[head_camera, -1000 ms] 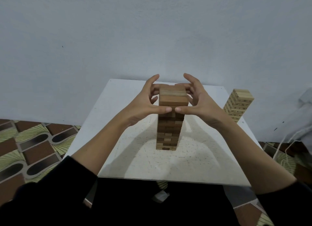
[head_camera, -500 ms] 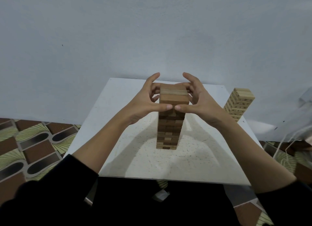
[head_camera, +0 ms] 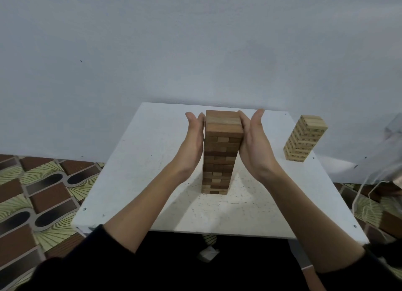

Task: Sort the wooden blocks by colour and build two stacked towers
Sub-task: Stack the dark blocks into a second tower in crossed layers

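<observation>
From the head view, a tall dark-brown tower [head_camera: 221, 151] of stacked wooden blocks stands upright near the middle of the white tabletop [head_camera: 134, 160]. Both hands flank its upper part, palms turned inward toward each other.

The left hand [head_camera: 193, 145] lies flat against the tower's left face. Its fingers [head_camera: 200, 121] are straight and held together, their tips reaching up almost level with the top block, while the thumb stands slightly apart on the outer side. Nothing is curled round the blocks; the hand presses or touches with the flat of the palm and fingers.

The right hand [head_camera: 254, 147] mirrors it on the tower's right face. Its fingers [head_camera: 244, 122] are also straight and close together, lying along the top few layers, with the thumb raised and spread away from them toward the right.

A second, light-coloured tower [head_camera: 304, 138] stands near the tabletop's far right corner, well apart from both hands and from the dark one. It looks tilted in this wide-angle view.

Dark sleeves [head_camera: 71, 266] cover the forearms near the bottom edge. A patterned tile floor [head_camera: 32, 192] shows to the left of the tabletop, and a pale wall [head_camera: 195, 40] rises behind it.
</observation>
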The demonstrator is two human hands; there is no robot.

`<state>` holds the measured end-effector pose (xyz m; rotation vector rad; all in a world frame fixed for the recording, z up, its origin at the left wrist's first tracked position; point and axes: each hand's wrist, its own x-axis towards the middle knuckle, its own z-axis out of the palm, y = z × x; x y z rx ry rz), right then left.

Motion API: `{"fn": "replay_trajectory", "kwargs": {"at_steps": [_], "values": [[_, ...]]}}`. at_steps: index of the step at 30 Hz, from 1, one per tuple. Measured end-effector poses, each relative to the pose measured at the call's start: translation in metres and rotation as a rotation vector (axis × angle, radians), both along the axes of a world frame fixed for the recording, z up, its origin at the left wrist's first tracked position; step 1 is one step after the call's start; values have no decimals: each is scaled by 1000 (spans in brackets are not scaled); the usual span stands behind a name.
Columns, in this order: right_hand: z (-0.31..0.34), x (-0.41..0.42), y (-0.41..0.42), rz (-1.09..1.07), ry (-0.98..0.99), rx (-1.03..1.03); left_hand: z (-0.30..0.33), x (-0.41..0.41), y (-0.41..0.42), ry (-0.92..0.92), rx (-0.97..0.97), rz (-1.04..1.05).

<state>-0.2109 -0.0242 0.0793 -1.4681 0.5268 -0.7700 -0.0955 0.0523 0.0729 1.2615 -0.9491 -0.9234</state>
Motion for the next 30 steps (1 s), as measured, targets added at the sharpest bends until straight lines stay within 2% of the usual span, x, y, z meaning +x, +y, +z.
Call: {"fn": "replay_trajectory", "kwargs": {"at_steps": [2,12,19,26,30], "values": [[0,2,3,-3,-11,8,0,-3,-1,36,-53,-80],[-3,4,5,-17,-5,53,-2,-5,-2,60,-70,-79],[-5,-2,3,26,-48,-14,-9,5,-2,72,-47,-95],[-20,-29,-26,142,196,-168,-20,37,11,-187,-3,-155],[-22,-25,-29,173,243,-229,-22,37,4,-241,30,-142]]}}
